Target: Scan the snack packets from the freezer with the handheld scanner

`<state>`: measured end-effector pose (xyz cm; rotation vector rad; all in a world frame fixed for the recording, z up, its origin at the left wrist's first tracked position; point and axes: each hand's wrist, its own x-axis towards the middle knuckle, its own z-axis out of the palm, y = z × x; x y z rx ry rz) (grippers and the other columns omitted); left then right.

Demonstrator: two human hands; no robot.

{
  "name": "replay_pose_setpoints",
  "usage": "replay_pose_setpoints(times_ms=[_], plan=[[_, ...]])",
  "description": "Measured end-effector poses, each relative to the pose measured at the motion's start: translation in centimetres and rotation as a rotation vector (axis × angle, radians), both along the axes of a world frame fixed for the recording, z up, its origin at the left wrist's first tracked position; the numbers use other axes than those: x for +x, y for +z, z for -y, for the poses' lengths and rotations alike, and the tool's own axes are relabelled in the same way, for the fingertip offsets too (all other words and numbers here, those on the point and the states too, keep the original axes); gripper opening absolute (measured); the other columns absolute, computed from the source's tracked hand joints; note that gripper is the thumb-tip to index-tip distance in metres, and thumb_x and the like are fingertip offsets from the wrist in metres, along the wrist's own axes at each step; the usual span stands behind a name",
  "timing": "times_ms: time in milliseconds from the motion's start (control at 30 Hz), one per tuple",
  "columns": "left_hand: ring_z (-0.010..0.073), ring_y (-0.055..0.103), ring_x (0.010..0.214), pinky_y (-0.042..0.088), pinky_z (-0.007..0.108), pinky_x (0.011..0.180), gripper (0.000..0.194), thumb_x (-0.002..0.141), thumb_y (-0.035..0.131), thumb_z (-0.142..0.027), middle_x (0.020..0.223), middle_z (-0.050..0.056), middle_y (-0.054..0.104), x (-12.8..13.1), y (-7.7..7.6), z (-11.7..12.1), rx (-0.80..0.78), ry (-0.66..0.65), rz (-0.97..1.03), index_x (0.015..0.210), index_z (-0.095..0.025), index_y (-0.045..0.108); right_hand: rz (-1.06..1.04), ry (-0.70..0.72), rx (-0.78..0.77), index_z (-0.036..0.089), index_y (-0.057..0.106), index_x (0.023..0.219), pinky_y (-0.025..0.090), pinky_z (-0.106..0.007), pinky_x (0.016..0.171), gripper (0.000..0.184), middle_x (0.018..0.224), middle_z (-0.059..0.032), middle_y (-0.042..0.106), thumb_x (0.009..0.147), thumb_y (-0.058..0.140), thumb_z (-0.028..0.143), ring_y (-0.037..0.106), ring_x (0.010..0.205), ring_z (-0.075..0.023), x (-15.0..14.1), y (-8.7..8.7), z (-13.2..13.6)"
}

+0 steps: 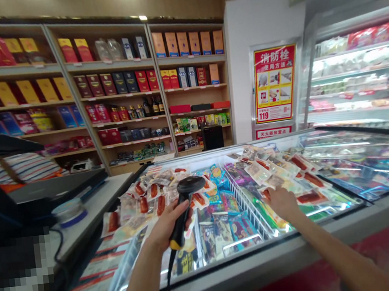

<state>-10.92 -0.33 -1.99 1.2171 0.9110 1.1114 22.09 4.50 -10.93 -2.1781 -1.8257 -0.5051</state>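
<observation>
My left hand (pixel 164 225) is wrapped round the handle of a black and yellow barcode scanner (pixel 188 184), whose head is above several clear packets of red sausages (pixel 143 204) on the left of the freezer's glass top. From the scanner's base a black cable (pixel 168 282) hangs down. My right hand (pixel 283 203), its fingers curled and bent down, grips the edge of a sausage packet (pixel 266 194) on the right side of the glass. Other clear packets (pixel 300 162) with dark red meat lie spread beyond that hand. My right fingertips are partly hidden.
Under the glass of the chest freezer (pixel 229 276), wire baskets (pixel 245 200) hold colourful ice-cream packs. A counter (pixel 111 186) with a tape roll (pixel 70 213) and dark equipment borders it on the left. Shelves of boxes (pixel 188 86) stand behind, and a lit fridge (pixel 360 72) at right.
</observation>
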Motion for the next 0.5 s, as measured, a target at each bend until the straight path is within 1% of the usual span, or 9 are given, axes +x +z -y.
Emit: replay_pose_setpoints(times_ms=[67, 133, 233, 300, 367, 400, 500], plan=[[0.0061, 0.047, 0.044, 0.035, 0.017, 0.040, 0.021, 0.069, 0.054, -0.033, 0.058, 0.000, 0.054, -0.3, 0.0, 0.3, 0.007, -0.005, -0.005, 0.069, -0.012, 0.048, -0.002, 0.058, 0.063, 0.017, 0.053, 0.088, 0.035, -0.036, 0.066, 0.036, 0.084, -0.0112, 0.053, 0.075, 0.038, 0.046, 0.050, 0.081, -0.0245, -2.2, 0.1, -0.8], [0.0056, 0.047, 0.043, 0.035, 0.017, 0.040, 0.022, 0.070, 0.053, -0.033, 0.059, 0.000, 0.054, -0.7, 0.0, 0.5, 0.019, 0.026, -0.004, 0.069, -0.012, 0.048, -0.039, 0.119, 0.134, 0.018, 0.053, 0.092, 0.034, -0.036, 0.069, 0.035, 0.089, -0.0107, 0.053, 0.076, 0.037, 0.045, 0.049, 0.084, -0.0238, -4.5, 0.5, -1.7], [0.0054, 0.046, 0.042, 0.035, 0.017, 0.040, 0.023, 0.069, 0.053, -0.034, 0.057, 0.000, 0.053, -1.3, 0.4, 0.9, 0.017, 0.076, 0.012, 0.068, -0.012, 0.048, -0.115, 0.192, 0.271, 0.020, 0.048, 0.105, 0.031, -0.035, 0.075, 0.040, 0.105, -0.0105, 0.049, 0.076, 0.035, 0.045, 0.044, 0.094, -0.0234, -7.8, 1.5, -3.2], [0.0057, 0.046, 0.042, 0.034, 0.017, 0.039, 0.023, 0.068, 0.054, -0.034, 0.056, 0.000, 0.052, -1.6, 0.7, 1.2, 0.008, 0.091, 0.033, 0.068, -0.012, 0.048, -0.161, 0.205, 0.315, 0.020, 0.044, 0.111, 0.030, -0.035, 0.078, 0.043, 0.110, -0.0102, 0.046, 0.076, 0.036, 0.045, 0.042, 0.098, -0.0233, -9.2, 2.1, -3.8], [0.0058, 0.046, 0.041, 0.033, 0.017, 0.038, 0.023, 0.068, 0.054, -0.034, 0.056, 0.000, 0.052, -2.1, 1.0, 1.5, 0.002, 0.110, 0.046, 0.067, -0.013, 0.048, -0.195, 0.176, 0.274, 0.019, 0.044, 0.111, 0.031, -0.037, 0.077, 0.047, 0.108, -0.0109, 0.047, 0.074, 0.037, 0.046, 0.042, 0.097, -0.0243, -9.5, 2.5, -4.0], [0.0058, 0.046, 0.041, 0.033, 0.017, 0.038, 0.023, 0.068, 0.054, -0.035, 0.056, 0.000, 0.053, -2.4, 1.0, 1.5, 0.000, 0.122, 0.048, 0.068, -0.013, 0.048, -0.201, 0.155, 0.236, 0.019, 0.046, 0.109, 0.031, -0.038, 0.076, 0.047, 0.106, -0.0113, 0.048, 0.073, 0.038, 0.047, 0.043, 0.096, -0.0253, -9.0, 2.6, -3.8], [0.0057, 0.046, 0.042, 0.033, 0.017, 0.039, 0.022, 0.069, 0.053, -0.034, 0.058, 0.000, 0.054, -3.0, 0.7, 1.3, -0.011, 0.145, 0.052, 0.069, -0.013, 0.048, -0.191, 0.126, 0.093, 0.019, 0.051, 0.102, 0.033, -0.039, 0.072, 0.046, 0.096, -0.0115, 0.053, 0.071, 0.037, 0.050, 0.047, 0.090, -0.0267, -6.0, 2.1, -2.9]])
